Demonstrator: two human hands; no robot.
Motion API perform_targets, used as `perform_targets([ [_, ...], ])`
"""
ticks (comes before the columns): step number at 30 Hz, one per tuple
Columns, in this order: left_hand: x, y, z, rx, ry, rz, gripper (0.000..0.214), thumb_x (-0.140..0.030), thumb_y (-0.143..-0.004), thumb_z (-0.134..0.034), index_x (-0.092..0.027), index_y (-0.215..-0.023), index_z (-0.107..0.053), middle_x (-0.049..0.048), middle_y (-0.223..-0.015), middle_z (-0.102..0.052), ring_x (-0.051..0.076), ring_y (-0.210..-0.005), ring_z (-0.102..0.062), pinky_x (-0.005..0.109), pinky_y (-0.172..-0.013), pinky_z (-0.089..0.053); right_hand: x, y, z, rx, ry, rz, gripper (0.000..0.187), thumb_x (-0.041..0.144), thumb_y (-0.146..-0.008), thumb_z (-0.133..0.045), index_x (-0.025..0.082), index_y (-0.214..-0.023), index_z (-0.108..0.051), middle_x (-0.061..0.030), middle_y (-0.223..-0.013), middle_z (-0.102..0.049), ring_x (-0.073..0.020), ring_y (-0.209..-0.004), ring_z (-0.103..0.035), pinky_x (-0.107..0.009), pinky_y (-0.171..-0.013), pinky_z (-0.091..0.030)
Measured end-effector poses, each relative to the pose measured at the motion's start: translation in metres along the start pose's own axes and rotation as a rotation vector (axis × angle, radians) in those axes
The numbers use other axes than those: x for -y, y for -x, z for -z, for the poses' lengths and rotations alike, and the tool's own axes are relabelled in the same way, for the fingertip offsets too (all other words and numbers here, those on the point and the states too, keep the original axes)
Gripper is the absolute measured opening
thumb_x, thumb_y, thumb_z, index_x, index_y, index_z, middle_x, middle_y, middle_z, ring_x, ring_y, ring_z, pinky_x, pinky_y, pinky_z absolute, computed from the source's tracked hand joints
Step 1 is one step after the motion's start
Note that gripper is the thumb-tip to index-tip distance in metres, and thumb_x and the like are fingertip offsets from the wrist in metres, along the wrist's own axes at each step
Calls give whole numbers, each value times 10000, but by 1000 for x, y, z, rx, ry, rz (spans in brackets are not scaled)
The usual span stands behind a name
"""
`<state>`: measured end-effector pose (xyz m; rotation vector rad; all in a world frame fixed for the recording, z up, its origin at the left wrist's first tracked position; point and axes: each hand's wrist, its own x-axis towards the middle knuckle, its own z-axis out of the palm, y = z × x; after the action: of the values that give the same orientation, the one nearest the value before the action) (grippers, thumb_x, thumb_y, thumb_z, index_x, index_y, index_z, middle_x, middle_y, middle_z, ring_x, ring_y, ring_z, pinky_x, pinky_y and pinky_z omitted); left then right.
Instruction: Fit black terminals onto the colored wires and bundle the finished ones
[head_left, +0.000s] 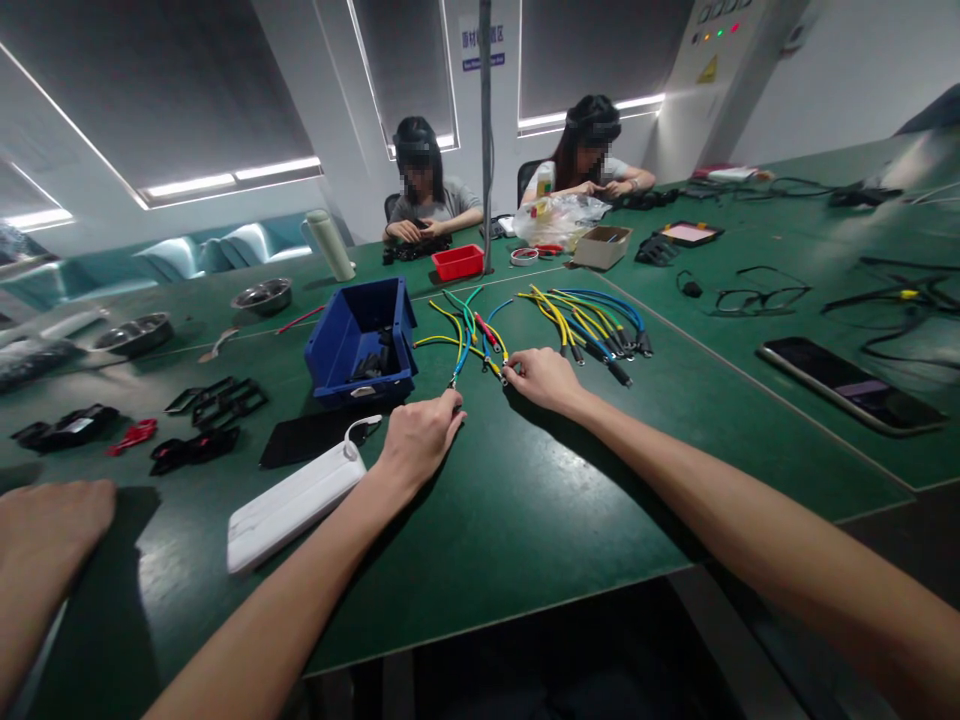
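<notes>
My left hand (420, 436) rests on the green table (525, 500) with fingers pinched on the end of a blue wire (460, 362). My right hand (544, 378) is curled, its fingertips pinching the terminal end of a yellow wire (495, 363). Both wires belong to a small fan of yellow, green, blue and red wires (465, 325) lying just beyond my hands. A second, larger bundle of coloured wires (589, 325) lies to the right of it, untouched.
A blue bin (360, 340) with black parts stands left of the wires. A white power bank (294, 503), black plastic parts (214, 400), a phone (851, 385), glasses (761, 297), a red tray (458, 262). Two people work at the far side. Another person's arm (45, 550) at left.
</notes>
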<state>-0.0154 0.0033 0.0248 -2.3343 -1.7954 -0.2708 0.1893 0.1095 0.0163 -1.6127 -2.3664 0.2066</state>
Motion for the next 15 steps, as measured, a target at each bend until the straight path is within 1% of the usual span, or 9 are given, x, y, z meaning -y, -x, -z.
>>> perform_targets([
  [5,0,1,-2,17,-10,-24,189,-356,-945,-455,-212,-981,-572,46,-841,-717,201,-733,-671,272,-592,-384,1,-1,-1,-5,16,10,338,433,-906,-441,266,-1020,-711,-67,-893,-727,-253,-870,-671,-291,-678,-452],
  [11,-1,0,-2,29,-6,-21,231,-345,-952,-417,-200,-1005,-590,60,-868,-722,192,-751,-674,273,-617,-406,2,1,0,-2,35,26,379,478,-931,-405,251,-1025,-694,-82,-905,-719,-248,-884,-665,-288,-697,-439],
  [15,-2,0,-1,42,-3,-23,239,-347,-949,-418,-204,-1001,-603,65,-869,-724,201,-764,-679,279,-617,-409,2,0,-2,-26,48,16,363,481,-929,-412,231,-1052,-643,-82,-887,-711,-248,-865,-662,-286,-682,-427],
])
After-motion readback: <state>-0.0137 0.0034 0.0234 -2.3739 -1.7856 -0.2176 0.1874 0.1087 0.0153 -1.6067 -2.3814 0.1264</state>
